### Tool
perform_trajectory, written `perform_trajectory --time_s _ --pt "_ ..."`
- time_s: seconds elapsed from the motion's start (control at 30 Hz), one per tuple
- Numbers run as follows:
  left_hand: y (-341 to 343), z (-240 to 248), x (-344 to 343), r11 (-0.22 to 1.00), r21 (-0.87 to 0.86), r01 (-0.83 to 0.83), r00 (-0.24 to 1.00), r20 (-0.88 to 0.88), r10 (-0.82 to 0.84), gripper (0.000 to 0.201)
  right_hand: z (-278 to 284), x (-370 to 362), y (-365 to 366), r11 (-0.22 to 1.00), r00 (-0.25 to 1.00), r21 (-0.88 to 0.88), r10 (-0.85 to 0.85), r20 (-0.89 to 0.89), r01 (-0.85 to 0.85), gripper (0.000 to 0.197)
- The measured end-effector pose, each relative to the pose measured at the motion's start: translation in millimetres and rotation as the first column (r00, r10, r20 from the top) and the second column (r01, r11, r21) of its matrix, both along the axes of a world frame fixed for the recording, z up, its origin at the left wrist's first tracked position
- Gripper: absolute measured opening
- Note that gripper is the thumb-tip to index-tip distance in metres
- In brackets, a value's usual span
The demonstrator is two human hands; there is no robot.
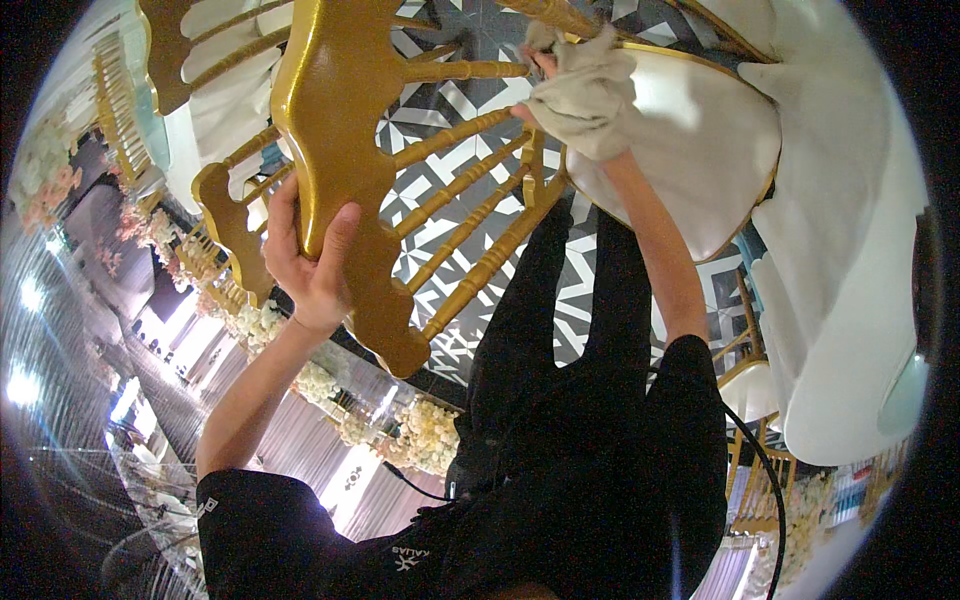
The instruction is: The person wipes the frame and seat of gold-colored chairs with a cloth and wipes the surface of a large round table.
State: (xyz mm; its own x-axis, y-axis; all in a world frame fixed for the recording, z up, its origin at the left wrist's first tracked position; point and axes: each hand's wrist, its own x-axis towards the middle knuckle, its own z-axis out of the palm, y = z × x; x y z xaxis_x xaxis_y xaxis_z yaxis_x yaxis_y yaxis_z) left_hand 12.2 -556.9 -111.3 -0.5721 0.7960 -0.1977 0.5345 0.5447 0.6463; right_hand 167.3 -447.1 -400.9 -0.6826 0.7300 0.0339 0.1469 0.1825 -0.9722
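Note:
A gold chair [345,140] is in front of me, its wide curved top rail toward the left and its turned spindles running right to a glossy white seat [700,150]. My left hand [310,260] grips the edge of the top rail, thumb on one face and fingers on the other. A crumpled off-white cloth [588,100] is in my right hand [543,62], pressed around the spindles near their seat end. The cloth covers most of that hand, with only some fingertips showing.
White draped tablecloth [850,250] hangs along the right. More gold chairs [228,225] stand at the left, with pale and pink flowers [425,435] beyond. Beneath is a black, grey and white patterned floor [580,270]. A black cable [760,450] loops by my right side.

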Motion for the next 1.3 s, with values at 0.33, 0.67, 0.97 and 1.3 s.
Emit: perform_trajectory --time_s 0.33,0.67,0.97,1.3 --pt "-6 1 -2 0.999 -0.005 -0.053 0.999 -0.007 0.053 0.041 84 8 -22 0.954 0.976 0.221 0.175 0.133 -0.201 0.081" --pt "0 1 -1 1.000 -0.012 0.001 0.999 -0.042 -0.002 0.040 21 -34 -8 0.907 0.900 -0.094 0.419 0.116 -0.410 0.032" --pt "-5 2 -4 1.000 -0.030 0.005 1.000 -0.015 -0.006 0.040 102 -59 -54 0.948 0.948 0.041 0.317 -0.032 -0.316 0.040" --pt "-3 5 -3 1.000 -0.029 0.011 0.998 -0.068 -0.013 0.044 -16 -35 -42 0.971 0.982 -0.154 0.175 -0.075 -0.185 0.048"
